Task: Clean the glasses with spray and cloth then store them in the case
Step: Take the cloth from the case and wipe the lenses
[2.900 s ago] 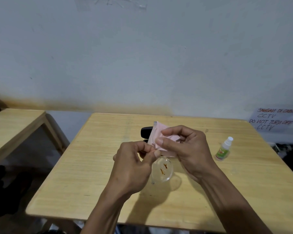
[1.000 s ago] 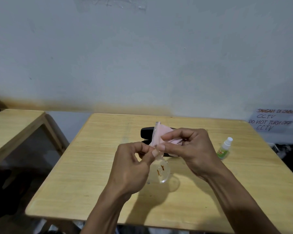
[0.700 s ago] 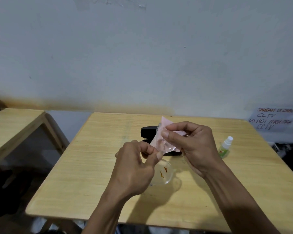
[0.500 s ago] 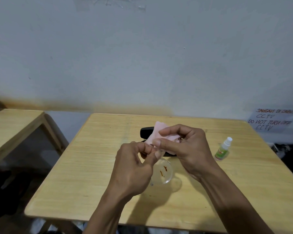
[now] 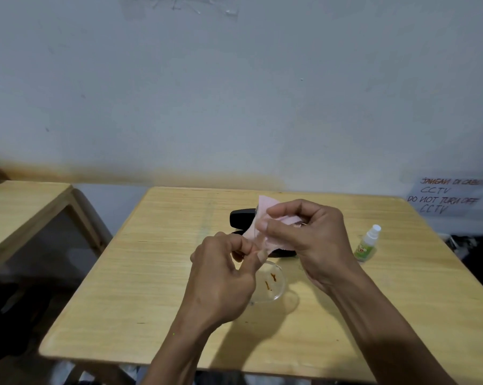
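Pink cloth (image 5: pixel 265 218) has lifted slightly; right hand (image 5: pixel 312 240) still pinches it over one lens, left hand (image 5: pixel 223 276) grips the clear-framed glasses (image 5: pixel 271 284) above mid-counter (image 5: pixel 151 273).

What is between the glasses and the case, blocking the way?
Nothing visible. The left hand holds the glasses above the table; the black case lies just behind, partly hidden by the cloth and right hand.

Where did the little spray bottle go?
In the head view, the small green spray bottle with a white cap stands upright on the light wooden table, on its right side, just beyond the right hand.
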### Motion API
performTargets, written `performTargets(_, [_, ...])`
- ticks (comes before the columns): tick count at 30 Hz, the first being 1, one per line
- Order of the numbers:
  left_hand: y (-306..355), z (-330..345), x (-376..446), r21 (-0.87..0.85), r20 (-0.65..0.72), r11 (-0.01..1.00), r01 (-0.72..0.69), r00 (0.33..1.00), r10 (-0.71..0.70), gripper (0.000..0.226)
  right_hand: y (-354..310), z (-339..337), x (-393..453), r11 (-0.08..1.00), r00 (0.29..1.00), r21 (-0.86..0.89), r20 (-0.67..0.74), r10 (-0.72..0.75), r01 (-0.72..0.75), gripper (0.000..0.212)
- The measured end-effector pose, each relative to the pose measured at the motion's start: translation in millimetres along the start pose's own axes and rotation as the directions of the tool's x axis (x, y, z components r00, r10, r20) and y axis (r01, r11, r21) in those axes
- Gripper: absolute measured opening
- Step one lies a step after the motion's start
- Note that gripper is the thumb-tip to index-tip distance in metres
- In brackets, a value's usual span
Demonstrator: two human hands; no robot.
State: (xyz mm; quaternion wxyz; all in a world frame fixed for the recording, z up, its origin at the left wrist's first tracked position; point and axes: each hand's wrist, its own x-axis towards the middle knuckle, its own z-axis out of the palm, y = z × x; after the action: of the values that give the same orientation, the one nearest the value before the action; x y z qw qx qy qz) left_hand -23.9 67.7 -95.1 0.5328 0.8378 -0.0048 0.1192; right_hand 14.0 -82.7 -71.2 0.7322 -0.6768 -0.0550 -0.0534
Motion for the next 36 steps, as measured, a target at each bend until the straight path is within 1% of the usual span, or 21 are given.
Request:
performTargets(3, [-4, -1, 0, -0.036, -0.004, 0.999, 0.015, 1.000, -0.015, 0.023, 1, -1, -3, 0.999, 1.000, -0.042, 0.019, 0.001, 0.000, 0.020])
performTargets(5, [-5, -2, 0, -0.040, 0.007, 0.999, 0.018, 1.000, -0.018, 0.021, 0, -6, -1, 1.000, 1.000, -0.015, 0.020, 0.006, -0.005, 0.018])
performTargets(8, [-5, -1, 2, -0.052, -0.007, 0.998, 0.030, 1.000, -0.031, 0.022, 0, -10, 2, 1.000, 1.000, 0.004, -0.020, -0.022, 0.022, 0.020])
performTargets(11, [-4, -1, 5, -0.147, -0.003, 0.987, 0.062, 0.998, -0.063, 0.020, 4, -7, -5, 0.999, 1.000, -0.016, -0.003, -0.028, 0.028, 0.024])
performTargets(15, [-5, -4, 5, -0.211, 0.012, 0.975, 0.072, 0.997, -0.071, 0.018, 10, -9, -8, 0.999, 1.000, -0.041, -0.010, 0.002, -0.003, 0.030])
performTargets(18, [-3, -5, 4, -0.240, 0.030, 0.968, 0.080, 0.997, -0.075, 0.020, 12, -14, -5, 1.000, 0.999, 0.009, -0.039, 0.004, -0.004, 0.024])
performTargets(21, [-3, -10, 5, -0.270, -0.006, 0.959, 0.086, 0.996, -0.091, 0.018, 12, -18, -4, 0.998, 0.997, 0.061, -0.071, -0.004, 0.009, 0.021])
performTargets(23, [-4, -14, 8, -0.293, -0.035, 0.951, 0.095, 0.993, -0.110, 0.017, 11, -22, -4, 0.992, 0.998, 0.129, -0.063, 0.009, -0.001, 0.028])
performTargets(26, [-2, -19, 14, -0.324, -0.070, 0.941, 0.098, 0.989, -0.127, 0.018, 12, -28, -8, 0.977, 1.000, 0.213, -0.002, 0.031, -0.030, 0.043])
performTargets(30, [-2, -23, 20, -0.330, -0.111, 0.940, 0.090, 0.985, -0.133, 0.014, 15, -31, -17, 0.965, 0.996, 0.256, 0.078, 0.042, -0.061, 0.030])
performTargets(32, [-1, -21, 22, -0.326, -0.125, 0.941, 0.087, 0.983, -0.135, 0.014, 17, -30, -23, 0.978, 0.995, 0.204, 0.102, 0.013, -0.034, 0.028])
performTargets(36, [3, -15, 24, -0.316, -0.124, 0.945, 0.084, 0.984, -0.129, 0.016, 19, -20, -34, 0.994, 0.986, 0.073, 0.141, -0.089, 0.080, 0.011])
